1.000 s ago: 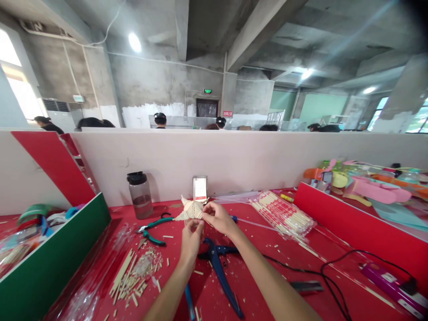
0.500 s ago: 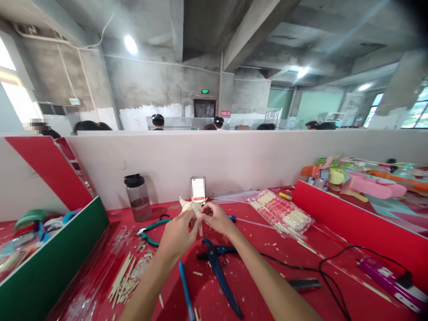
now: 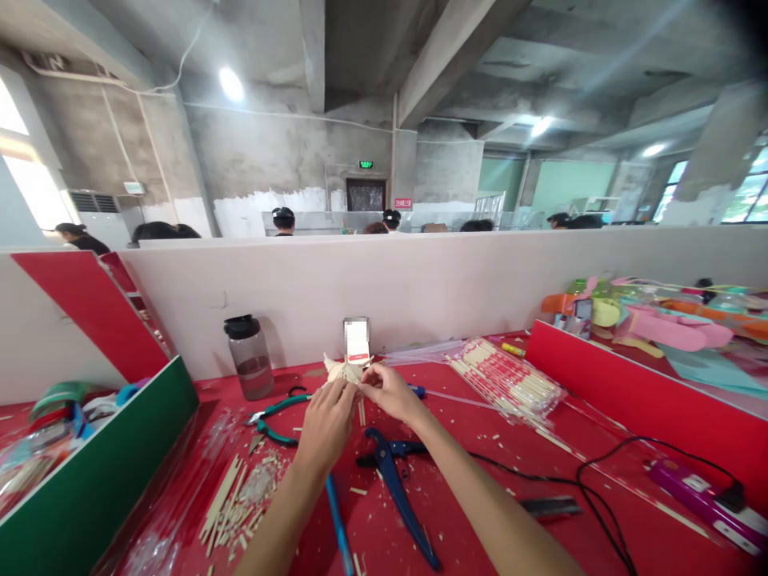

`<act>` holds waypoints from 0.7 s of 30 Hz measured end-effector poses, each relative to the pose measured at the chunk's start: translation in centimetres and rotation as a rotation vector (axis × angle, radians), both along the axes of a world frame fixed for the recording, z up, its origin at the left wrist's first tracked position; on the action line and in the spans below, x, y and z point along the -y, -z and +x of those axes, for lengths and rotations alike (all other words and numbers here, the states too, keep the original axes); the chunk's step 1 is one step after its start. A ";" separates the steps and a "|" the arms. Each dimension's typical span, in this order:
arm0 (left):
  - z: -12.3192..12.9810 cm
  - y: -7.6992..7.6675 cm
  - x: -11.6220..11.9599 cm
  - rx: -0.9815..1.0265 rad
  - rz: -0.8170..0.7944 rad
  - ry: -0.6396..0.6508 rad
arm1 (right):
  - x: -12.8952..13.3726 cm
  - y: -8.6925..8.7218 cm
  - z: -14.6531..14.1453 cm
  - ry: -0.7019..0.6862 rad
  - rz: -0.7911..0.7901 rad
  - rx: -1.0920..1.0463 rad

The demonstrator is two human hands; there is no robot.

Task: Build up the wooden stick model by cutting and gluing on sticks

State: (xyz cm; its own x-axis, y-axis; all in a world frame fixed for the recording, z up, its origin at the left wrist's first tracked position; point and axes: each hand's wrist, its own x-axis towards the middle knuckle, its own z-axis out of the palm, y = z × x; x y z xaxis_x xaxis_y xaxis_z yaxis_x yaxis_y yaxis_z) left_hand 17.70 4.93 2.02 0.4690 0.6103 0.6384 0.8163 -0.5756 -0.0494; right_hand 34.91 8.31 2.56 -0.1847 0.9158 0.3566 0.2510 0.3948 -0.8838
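A small pale model built of wooden sticks (image 3: pixel 342 370) stands at the back of the red table. My left hand (image 3: pixel 329 412) has its fingers closed round the near side of it, back of the hand towards me. With thumb and fingers pinched, my right hand (image 3: pixel 387 392) meets the model's right edge; what is in the pinch is too small to make out. Below the hands a short stick (image 3: pixel 362 413) points towards me. Closer to me lie a blue ratchet cutter (image 3: pixel 396 488) and a blue pen-like rod (image 3: pixel 338 520). Green-handled pliers (image 3: pixel 276 416) are left of my left hand.
Behind the model a phone (image 3: pixel 356 340) leans upright on the white partition (image 3: pixel 420 280). A water bottle (image 3: pixel 248 360) stands back left. Cut sticks (image 3: pixel 223 500) and scraps lie front left, bagged sticks (image 3: pixel 510 376) back right, a black cable (image 3: pixel 540 480) and purple power strip (image 3: pixel 702 500) at right.
My left hand has shifted slightly to the right, its fingers drawn closer together over the model. The right hand keeps its pinch at nearly the same place.
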 end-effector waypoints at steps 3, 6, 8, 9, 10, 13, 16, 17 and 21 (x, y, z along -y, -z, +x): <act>0.1 -0.3 0.1 -0.014 0.016 -0.019 | 0.0 0.0 0.0 -0.005 -0.003 -0.004; 0.1 -0.3 0.2 -0.029 0.025 -0.021 | 0.0 0.0 0.0 -0.002 -0.006 -0.006; 0.0 -0.3 0.2 -0.033 0.034 -0.006 | 0.0 0.0 0.0 0.000 -0.005 -0.004; 0.0 -0.3 0.1 -0.033 0.041 0.000 | 0.0 -0.1 0.0 0.001 -0.005 -0.003; 0.0 -0.2 0.1 -0.029 0.049 0.002 | 0.0 -0.1 0.0 0.001 -0.005 -0.002; -0.1 -0.1 0.0 -0.025 0.083 -0.002 | 0.0 -0.1 0.0 0.002 -0.006 0.004; -0.1 0.1 -0.1 -0.019 0.101 -0.006 | -0.1 0.0 0.0 0.005 -0.004 0.010; 0.0 0.1 -0.1 -0.010 0.100 -0.011 | -0.1 0.1 0.0 0.005 -0.003 0.012; 0.3 0.3 -0.1 0.039 0.092 -0.050 | -0.2 0.2 0.0 0.004 0.005 0.026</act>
State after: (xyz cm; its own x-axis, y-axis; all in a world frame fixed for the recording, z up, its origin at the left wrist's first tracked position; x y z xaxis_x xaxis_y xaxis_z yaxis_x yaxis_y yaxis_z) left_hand 17.97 5.00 1.71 0.4130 0.5699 0.7104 0.8461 -0.5288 -0.0677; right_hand 34.95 8.54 2.36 -0.1902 0.9147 0.3565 0.2752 0.3982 -0.8750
